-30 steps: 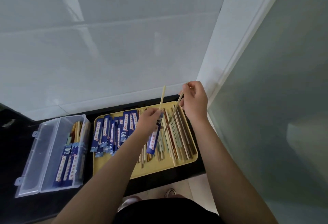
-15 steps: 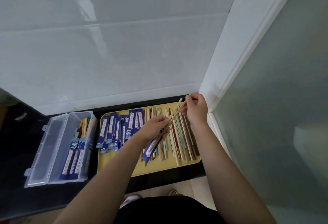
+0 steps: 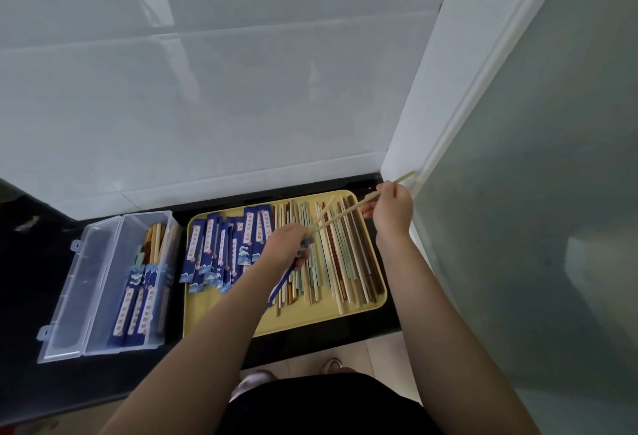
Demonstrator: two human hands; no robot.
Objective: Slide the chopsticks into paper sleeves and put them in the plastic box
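My left hand (image 3: 288,245) grips a blue paper sleeve (image 3: 280,288) over the yellow tray (image 3: 300,320). One pale chopstick (image 3: 322,215) sticks out of the sleeve's top. My right hand (image 3: 393,208) pinches a second pale chopstick (image 3: 345,215) near its far end, its tip at the sleeve's mouth. Loose chopsticks (image 3: 345,262) of several colours lie on the tray's right half. A pile of blue sleeves (image 3: 228,245) covers its left half. The clear plastic box (image 3: 103,282) stands open to the left with several sleeved chopsticks (image 3: 138,300) inside.
The tray and box sit on a black counter (image 3: 31,289) against a white tiled wall (image 3: 207,89). A white frame with frosted glass (image 3: 518,193) rises close on the right, beside my right hand. The box lid lies open to the left.
My right hand has drawn back up and to the right with its chopstick, now held at a flatter slant. My left hand has stayed over the tray, holding the sleeve.
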